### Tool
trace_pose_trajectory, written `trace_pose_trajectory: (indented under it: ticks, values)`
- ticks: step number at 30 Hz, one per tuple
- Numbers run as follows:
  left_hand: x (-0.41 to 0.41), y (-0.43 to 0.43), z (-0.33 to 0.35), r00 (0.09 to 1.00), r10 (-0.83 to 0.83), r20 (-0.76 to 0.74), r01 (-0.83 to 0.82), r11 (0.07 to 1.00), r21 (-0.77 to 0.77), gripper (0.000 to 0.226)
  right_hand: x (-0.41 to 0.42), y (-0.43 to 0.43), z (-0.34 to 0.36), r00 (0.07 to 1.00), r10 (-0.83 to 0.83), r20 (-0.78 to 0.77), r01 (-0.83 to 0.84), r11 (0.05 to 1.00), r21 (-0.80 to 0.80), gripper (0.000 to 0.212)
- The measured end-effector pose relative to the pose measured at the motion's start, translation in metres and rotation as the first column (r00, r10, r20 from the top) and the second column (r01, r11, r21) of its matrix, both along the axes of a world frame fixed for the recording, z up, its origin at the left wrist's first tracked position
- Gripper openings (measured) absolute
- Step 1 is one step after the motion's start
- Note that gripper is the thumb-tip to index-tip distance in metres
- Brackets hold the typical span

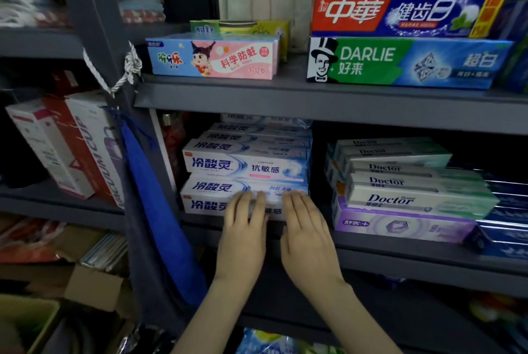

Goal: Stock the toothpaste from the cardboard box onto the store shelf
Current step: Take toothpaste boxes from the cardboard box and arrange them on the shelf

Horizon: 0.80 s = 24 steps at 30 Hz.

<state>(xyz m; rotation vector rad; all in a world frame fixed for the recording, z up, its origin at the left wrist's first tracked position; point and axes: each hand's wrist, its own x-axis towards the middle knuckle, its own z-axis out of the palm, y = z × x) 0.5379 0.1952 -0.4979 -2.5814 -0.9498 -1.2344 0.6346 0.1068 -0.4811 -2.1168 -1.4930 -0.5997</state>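
A stack of white-and-blue toothpaste boxes point(245, 165) fills the middle shelf point(371, 251). My left hand point(243, 236) and my right hand point(307, 233) lie side by side with straight fingers pressed flat against the front of the lowest toothpaste box point(205, 202) in that stack. Neither hand curls round anything. The cardboard box the toothpaste comes from is not clearly in view.
Doctor and purple toothpaste boxes point(400, 196) sit to the right on the same shelf. Darlie boxes point(400, 62) and a pink children's toothpaste box point(214, 59) line the upper shelf point(285, 96). A blue cloth point(154, 199) hangs on the left post. Cardboard point(91, 285) lies low left.
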Motion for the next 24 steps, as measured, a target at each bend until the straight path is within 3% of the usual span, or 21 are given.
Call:
trace_pose_trajectory:
  ticks: [5, 9, 12, 15, 20, 24]
  values:
    - [-0.006, -0.001, 0.007, 0.996, -0.073, 0.049, 0.078, 0.993, -0.094, 0.04, -0.001, -0.002, 0.0, 1.0, 0.001, -0.025, -0.002, 1.0, -0.006, 0.077]
    - [-0.012, -0.005, 0.021, 0.971, 0.093, 0.221, -0.026, 0.957, -0.288, 0.048, -0.008, -0.002, 0.002, 1.0, 0.006, -0.028, -0.006, 1.0, -0.002, 0.076]
    - [-0.013, 0.009, 0.039, 0.859, 0.277, 0.431, 0.018, 0.825, -0.565, 0.056, -0.015, 0.006, 0.002, 0.999, 0.031, -0.008, -0.031, 0.999, -0.025, 0.067]
    - [-0.015, 0.028, 0.065, 0.741, 0.395, 0.543, 0.102, 0.733, -0.673, 0.057, -0.019, 0.015, 0.005, 0.999, -0.012, -0.029, 0.012, 1.0, -0.018, 0.062]
    - [-0.013, 0.058, 0.089, 0.792, 0.43, 0.433, 0.036, 0.675, -0.737, 0.059, -0.023, 0.033, 0.014, 0.999, -0.045, -0.004, 0.045, 0.999, 0.02, 0.069]
    - [-0.013, 0.077, 0.084, 0.797, 0.414, 0.44, 0.052, 0.678, -0.733, 0.053, -0.027, 0.055, 0.023, 0.996, -0.092, 0.001, 0.092, 0.996, 0.017, 0.073]
